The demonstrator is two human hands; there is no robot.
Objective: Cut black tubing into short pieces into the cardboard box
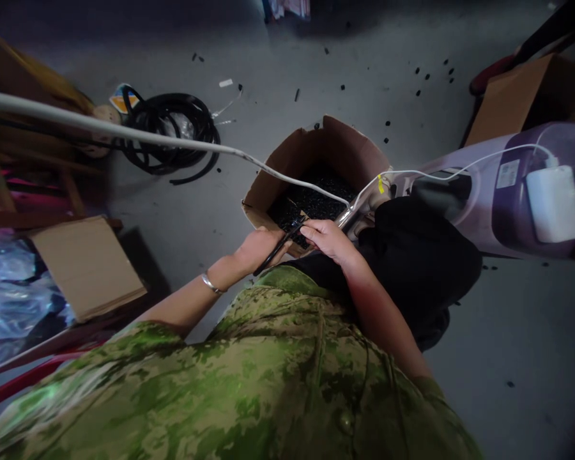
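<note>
My left hand (261, 248) is closed around a slim black strip (271, 255), which runs diagonally up toward the right. At its upper end my right hand (326, 237) is closed, thumb and fingertips pinched by the strip. Both hands are above the near rim of an open cardboard box (359, 144). Inside lies a heap of small shiny black pieces (316, 185). A small brown tip (303, 216) shows beside my right fingertips; what it belongs to I cannot make out.
A white cable (172, 137) crosses above the box. Coiled black tubing (206, 121) lies on the floor at left, among scattered black bits. To the right stands a purple-and-white machine (483, 166) with a white adapter (554, 203). A cardboard piece (89, 265) is at left.
</note>
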